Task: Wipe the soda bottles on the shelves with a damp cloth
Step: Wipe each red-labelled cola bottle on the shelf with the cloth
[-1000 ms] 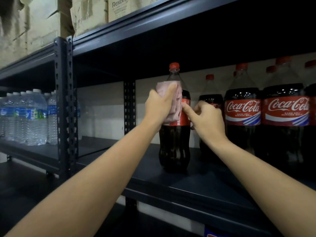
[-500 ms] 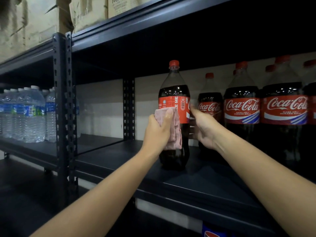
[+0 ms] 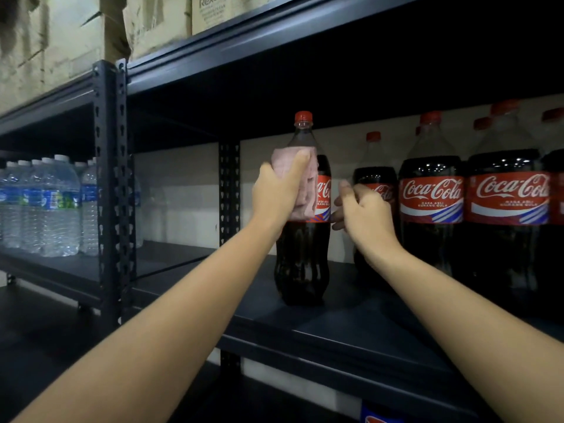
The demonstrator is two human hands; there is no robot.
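head view: my left hand (image 3: 276,195) holds a pink damp cloth (image 3: 300,184) pressed against the shoulder of a dark plastic cola bottle with a red cap (image 3: 302,239), upright on the dark metal shelf (image 3: 351,328). at its 3 o'clock my right hand (image 3: 363,215) hovers, fingers loosely curled, gripping nothing.

Bare shelf (image 3: 189,270) left; bottles (image 3: 430,215) right

dark metal shelving (image 3: 110,166) across the frame, pale wall (image 3: 183,190) behind, cardboard boxes (image 3: 61,41) on top shelf upper left, water bottles (image 3: 45,206) at left, dim light
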